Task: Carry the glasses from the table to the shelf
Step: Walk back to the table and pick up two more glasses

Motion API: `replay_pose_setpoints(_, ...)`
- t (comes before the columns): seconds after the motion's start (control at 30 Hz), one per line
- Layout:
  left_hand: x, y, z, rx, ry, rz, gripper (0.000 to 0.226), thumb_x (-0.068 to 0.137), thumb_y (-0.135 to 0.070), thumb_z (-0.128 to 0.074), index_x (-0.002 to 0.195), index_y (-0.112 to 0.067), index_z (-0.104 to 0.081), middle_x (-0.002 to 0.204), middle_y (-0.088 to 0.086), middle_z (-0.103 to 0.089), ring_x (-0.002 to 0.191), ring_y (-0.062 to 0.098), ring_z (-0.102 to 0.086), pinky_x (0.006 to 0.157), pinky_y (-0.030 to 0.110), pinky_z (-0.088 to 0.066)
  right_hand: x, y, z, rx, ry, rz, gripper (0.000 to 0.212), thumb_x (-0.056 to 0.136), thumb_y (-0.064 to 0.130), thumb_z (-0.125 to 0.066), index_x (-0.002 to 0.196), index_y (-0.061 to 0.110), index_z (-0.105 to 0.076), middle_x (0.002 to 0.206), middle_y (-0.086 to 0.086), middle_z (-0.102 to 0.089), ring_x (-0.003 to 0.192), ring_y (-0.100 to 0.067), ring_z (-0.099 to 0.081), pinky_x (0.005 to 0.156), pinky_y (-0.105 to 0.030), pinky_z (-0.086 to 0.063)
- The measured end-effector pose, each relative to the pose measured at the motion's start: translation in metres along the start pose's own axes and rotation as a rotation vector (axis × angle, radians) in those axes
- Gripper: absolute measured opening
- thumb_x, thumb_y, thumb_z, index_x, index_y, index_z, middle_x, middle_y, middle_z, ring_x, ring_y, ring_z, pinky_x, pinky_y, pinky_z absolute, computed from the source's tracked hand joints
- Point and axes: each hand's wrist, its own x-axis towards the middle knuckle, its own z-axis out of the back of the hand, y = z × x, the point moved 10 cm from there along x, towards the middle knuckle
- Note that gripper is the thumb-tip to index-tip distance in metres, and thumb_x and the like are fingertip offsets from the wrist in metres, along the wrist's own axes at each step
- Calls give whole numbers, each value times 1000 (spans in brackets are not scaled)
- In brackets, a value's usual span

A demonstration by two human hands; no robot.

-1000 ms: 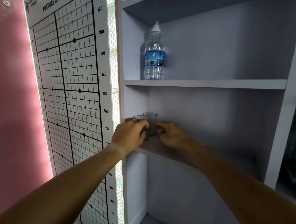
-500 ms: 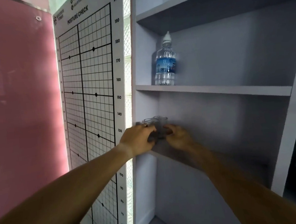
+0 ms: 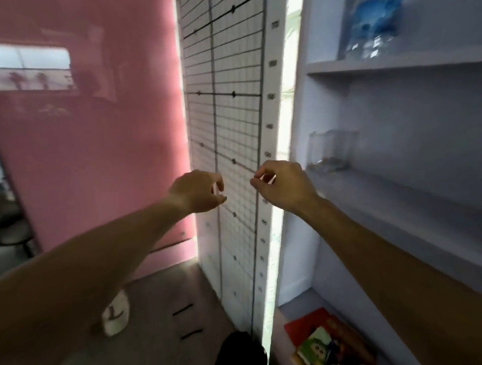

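Two small clear glasses (image 3: pixel 330 152) stand side by side at the left end of the grey shelf (image 3: pixel 391 189), blurred by camera motion. My left hand (image 3: pixel 199 191) hangs in front of the grid chart, left of the shelf unit, with curled fingers apart and nothing in it. My right hand (image 3: pixel 284 183) is just left of the shelf's edge, clear of the glasses, fingers loosely curled and empty.
A water bottle (image 3: pixel 371 19) stands on the shelf above. The white posture grid chart (image 3: pixel 227 120) and a pink wall (image 3: pixel 88 136) are to the left. Colourful boxes (image 3: pixel 328 344) lie at the bottom of the shelf unit. A chair (image 3: pixel 6 227) is at far left.
Both hands have let go of the glasses and drawn back left, out of the shelf. The view has swung left and down.
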Motion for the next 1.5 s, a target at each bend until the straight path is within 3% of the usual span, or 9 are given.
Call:
replay_pose_setpoints(0.23,-131,154,-55,26,290,376,34,84,-42,-68,109,-19,-68,108,7,-70,97,28,-63,85,34,-51,-45,15,-173,-1,520,-57,22,80,36,-69,100,28,-72,97,1,-72,94,-17,-65,86,-31,-52)
replay_pose_setpoints(0.5,-397,284,-183,-223,463,869,21,82,-47,-68,89,-27,-70,98,-6,-70,98,20,-65,84,28,-49,-192,9,-369,5,984,-113,25,85,35,-67,106,23,-74,112,-2,-71,107,-23,-63,95,-33,-49)
replay_pose_setpoints(0.67,-601,268,-297,-545,662,1254,18,88,-40,-66,94,-23,-70,83,0,-71,64,16,-65,50,20,-48,-350,-35,-447,-64,1356,-258,14,89,37,-66,96,27,-73,100,5,-69,99,-17,-64,90,-32,-51)
replay_pose_setpoints(0.8,-716,212,-362,-765,811,1511,15,94,-35,-58,94,-22,-65,84,1,-66,60,14,-57,59,23,-46,-474,-74,-454,-168,1580,-379,14,90,30,-63,77,33,-66,86,5,-67,78,-13,-64,70,-23,-53)
replay_pose_setpoints(0.87,-738,187,-384,-874,835,1565,15,93,-27,-58,86,-19,-67,78,1,-62,58,14,-55,60,24,-44,-526,-82,-447,-221,1706,-455,11,89,31,-60,85,29,-70,92,3,-71,81,-15,-70,66,-20,-53)
replay_pose_setpoints(0.93,-741,176,-395,-909,780,1522,21,94,-24,-58,87,-14,-75,82,-1,-64,72,12,-60,62,22,-42,-554,-84,-444,-228,1726,-495,23,92,33,-56,102,24,-74,107,3,-71,98,-16,-68,81,-25,-52)
replay_pose_setpoints(1.03,-746,187,-389,-927,651,1544,20,95,-25,-59,91,-18,-77,93,-6,-67,93,10,-62,79,22,-42,-544,-85,-442,-187,1460,-700,22,95,31,-54,104,24,-73,109,5,-69,102,-17,-61,86,-28,-44)
replay_pose_setpoints(1.2,-756,215,-382,-935,708,1544,27,69,-40,-47,51,-18,-47,58,-3,-50,56,13,-45,56,29,-33,-510,-70,-478,-136,1435,-756,26,95,22,-51,96,19,-77,106,4,-70,101,-16,-61,88,-30,-44)
replay_pose_setpoints(1.5,-755,316,-385,-976,537,1779,15,91,-20,-60,84,-10,-68,68,4,-62,54,17,-52,42,17,-34,-441,-17,-600,-101,1531,-691,20,91,26,-57,81,30,-73,97,9,-72,96,-13,-63,89,-31,-48)
